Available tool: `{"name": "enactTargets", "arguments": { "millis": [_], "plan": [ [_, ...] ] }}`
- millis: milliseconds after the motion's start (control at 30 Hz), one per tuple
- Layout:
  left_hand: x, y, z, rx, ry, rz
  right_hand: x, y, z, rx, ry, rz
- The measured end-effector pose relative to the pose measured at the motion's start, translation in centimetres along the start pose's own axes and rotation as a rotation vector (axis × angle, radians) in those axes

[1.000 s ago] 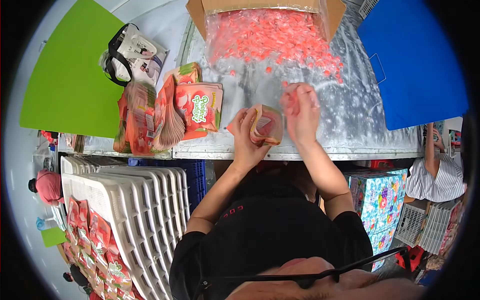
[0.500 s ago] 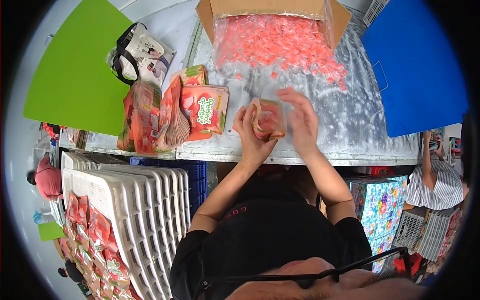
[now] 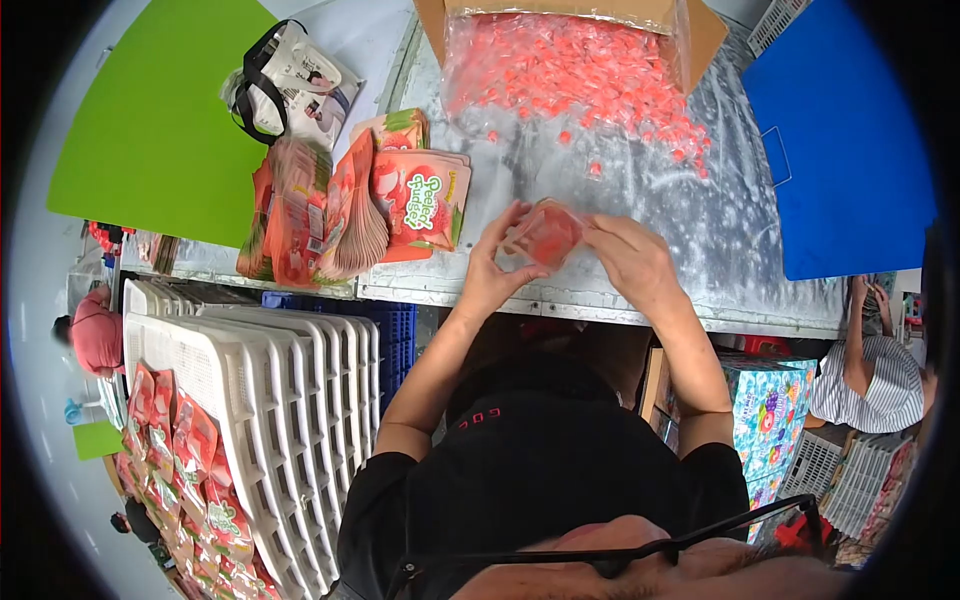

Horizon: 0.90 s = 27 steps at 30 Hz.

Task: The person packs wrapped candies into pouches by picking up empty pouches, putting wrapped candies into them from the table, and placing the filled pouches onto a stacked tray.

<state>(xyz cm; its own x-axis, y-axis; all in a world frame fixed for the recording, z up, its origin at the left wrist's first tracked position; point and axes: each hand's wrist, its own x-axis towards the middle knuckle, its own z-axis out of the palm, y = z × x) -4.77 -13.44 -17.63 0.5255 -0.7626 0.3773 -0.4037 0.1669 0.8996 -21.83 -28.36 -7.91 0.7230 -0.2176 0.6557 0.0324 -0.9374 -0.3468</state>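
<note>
A small red and clear candy pouch [image 3: 548, 238] is held above the front part of the metal table, its print blurred. My left hand [image 3: 492, 268] grips it from the left, with the thumb along the lower edge and fingers at the upper edge. At the pouch's right edge, the closed fingers of my right hand [image 3: 636, 258] grasp it. Left of my hands lies a stack of flat printed "Peeled Fudge" pouches [image 3: 420, 200], beside a fanned bundle of pouches [image 3: 355, 215]. Loose red wrapped candies [image 3: 580, 75] spill from a lined cardboard box [image 3: 708, 45] beyond my hands.
A white bag with black handles [image 3: 300, 85] sits at back left near a green board [image 3: 150, 120]. A blue board [image 3: 850, 150] is at right. Stacked white crates [image 3: 240, 390] stand below left, patterned cartons [image 3: 765, 410] below right. Other people are at both sides.
My right hand, raised and apart from the pouch before, has come down onto its right edge. The pouch has tilted in my left hand. An extra candy lies nearer on the table.
</note>
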Motion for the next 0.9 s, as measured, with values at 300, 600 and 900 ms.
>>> {"name": "enactTargets", "arguments": {
  "millis": [300, 600, 900],
  "plan": [
    [0.0, -0.2, -0.5, -0.233, -0.215, -0.219, -0.4, 0.5, 0.1, 0.023, -0.116, -0.049],
    [-0.3, 1.7, -0.4, -0.225, -0.117, -0.131, 2.9, -1.9, -2.2, 0.015, -0.186, -0.026],
    [0.5, 2.6, -0.6, -0.548, 0.009, -0.357, 4.2, -0.9, -1.9, 0.288, -0.393, 0.355]
  ]
}}
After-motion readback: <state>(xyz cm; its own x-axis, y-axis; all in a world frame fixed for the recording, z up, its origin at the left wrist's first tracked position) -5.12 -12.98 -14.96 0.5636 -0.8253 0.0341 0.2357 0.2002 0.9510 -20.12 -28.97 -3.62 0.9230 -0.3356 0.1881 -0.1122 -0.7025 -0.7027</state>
